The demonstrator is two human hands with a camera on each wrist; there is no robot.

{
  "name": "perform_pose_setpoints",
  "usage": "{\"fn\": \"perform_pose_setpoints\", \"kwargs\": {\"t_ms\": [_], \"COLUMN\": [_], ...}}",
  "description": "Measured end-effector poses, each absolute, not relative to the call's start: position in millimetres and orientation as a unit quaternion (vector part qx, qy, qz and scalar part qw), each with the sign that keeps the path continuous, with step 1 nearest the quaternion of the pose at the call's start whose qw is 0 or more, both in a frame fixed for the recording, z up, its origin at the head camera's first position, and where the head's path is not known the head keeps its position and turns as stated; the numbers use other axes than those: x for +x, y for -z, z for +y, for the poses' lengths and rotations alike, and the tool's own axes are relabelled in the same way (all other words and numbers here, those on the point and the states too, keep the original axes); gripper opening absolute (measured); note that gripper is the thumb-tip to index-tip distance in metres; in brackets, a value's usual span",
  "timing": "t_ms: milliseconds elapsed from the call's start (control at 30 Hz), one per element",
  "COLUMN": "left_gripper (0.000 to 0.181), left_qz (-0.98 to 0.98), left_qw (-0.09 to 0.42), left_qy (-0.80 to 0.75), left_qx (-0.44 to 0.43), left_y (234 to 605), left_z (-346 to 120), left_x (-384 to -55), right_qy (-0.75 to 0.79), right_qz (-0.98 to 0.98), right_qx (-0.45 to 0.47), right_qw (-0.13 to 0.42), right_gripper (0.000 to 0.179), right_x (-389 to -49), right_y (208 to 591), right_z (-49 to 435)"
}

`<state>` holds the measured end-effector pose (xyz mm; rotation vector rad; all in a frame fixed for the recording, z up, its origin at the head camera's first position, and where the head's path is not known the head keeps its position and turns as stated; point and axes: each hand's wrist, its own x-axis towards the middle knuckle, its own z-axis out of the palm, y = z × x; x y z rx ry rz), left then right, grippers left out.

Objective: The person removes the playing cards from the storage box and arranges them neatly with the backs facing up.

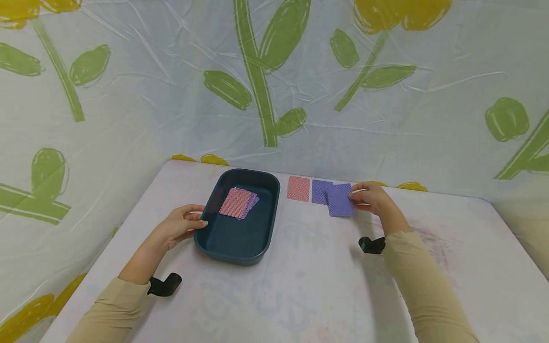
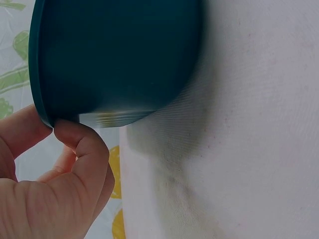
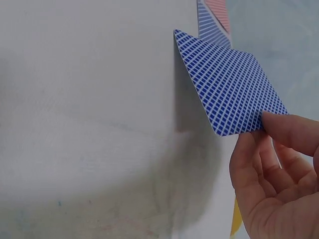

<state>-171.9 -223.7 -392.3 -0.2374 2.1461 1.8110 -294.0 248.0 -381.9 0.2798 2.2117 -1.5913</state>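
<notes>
My left hand (image 1: pixel 177 226) pinches the left rim of a dark teal rectangular tray (image 1: pixel 233 243), thumb over the edge. In the left wrist view the thumb and fingers meet at the tray's rim (image 2: pixel 42 94). A loose pile of playing cards (image 1: pixel 236 202), red-backed on top with blue-backed ones beneath, lies inside the tray. Between thumb and fingers, my right hand (image 1: pixel 372 197) pinches a blue-backed playing card (image 1: pixel 340 201) by its edge. That card is raised off the table, tilted, in the right wrist view. Partly behind it lies another blue-backed card (image 1: pixel 319 192).
Left of the blue cards, a red-backed card (image 1: pixel 298 188) lies near the back edge of the white table (image 1: pixel 300 286). A sheet printed with green leaves and yellow flowers (image 1: pixel 171 71) hangs behind the table. Black wrist cameras (image 1: pixel 165 285) are strapped to both wrists.
</notes>
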Motion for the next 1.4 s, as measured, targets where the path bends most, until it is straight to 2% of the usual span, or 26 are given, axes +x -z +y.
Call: {"fn": "perform_pose_setpoints", "kwargs": {"t_ms": [233,567,867,1400], "left_gripper": [0.057,0.056,0.056,0.056], "left_qz": [0.750,0.749,0.748,0.751], "left_qw": [0.161,0.162,0.162,0.160], "left_qy": [-0.636,-0.638,-0.638,-0.635], "left_qx": [-0.084,-0.079,-0.080,-0.082], "left_y": [391,390,391,391], "left_z": [-223,-222,-223,-223], "left_x": [-171,-171,-172,-172], "right_qy": [0.557,0.550,0.453,0.353], "right_qz": [0.808,0.822,0.881,0.923], "right_qx": [0.120,0.136,0.137,0.132], "right_qw": [0.152,0.058,-0.025,-0.075], "right_gripper": [0.045,0.049,0.043,0.040], "right_x": [-293,-298,-306,-311], "right_y": [387,400,417,426], "right_z": [249,254,254,244]}}
